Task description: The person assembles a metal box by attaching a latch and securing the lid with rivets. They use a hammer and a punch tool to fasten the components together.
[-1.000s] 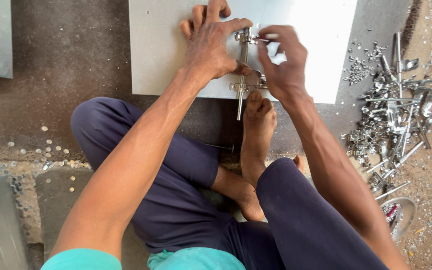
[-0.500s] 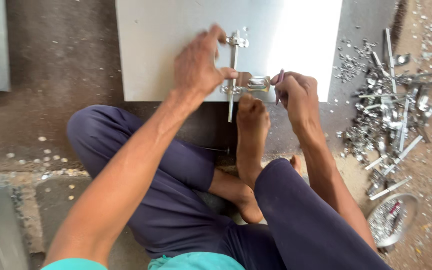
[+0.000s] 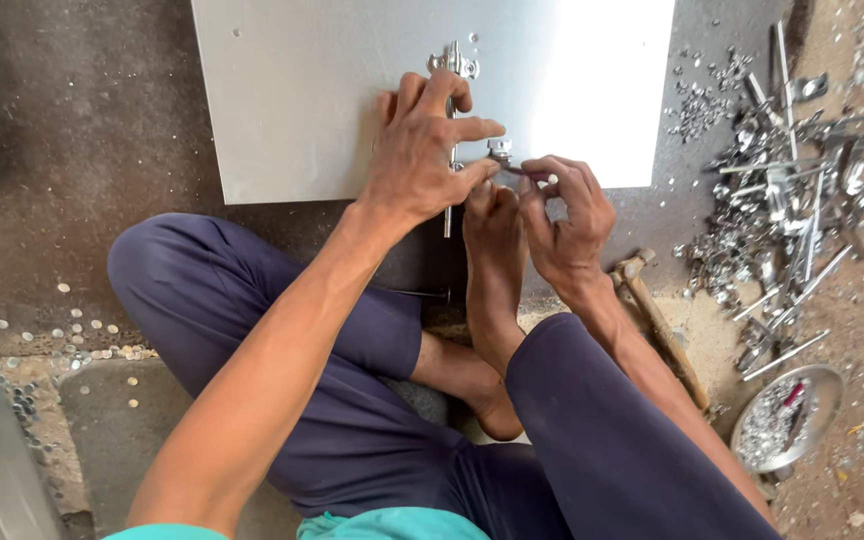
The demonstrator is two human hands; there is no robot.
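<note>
Both hands have closed in — left hand (image 3: 422,160) now lies flat over the latch (image 3: 452,62) on the sheet (image 3: 292,100), pressing it down, while right hand (image 3: 562,215) pinches a small fitting (image 3: 500,150) at the sheet's near edge, just above the foot (image 3: 492,240).

light: bright daylight | glare: blown-out on metal sheet (image 3: 612,90) right | focus: sharp | shadows: soft
</note>
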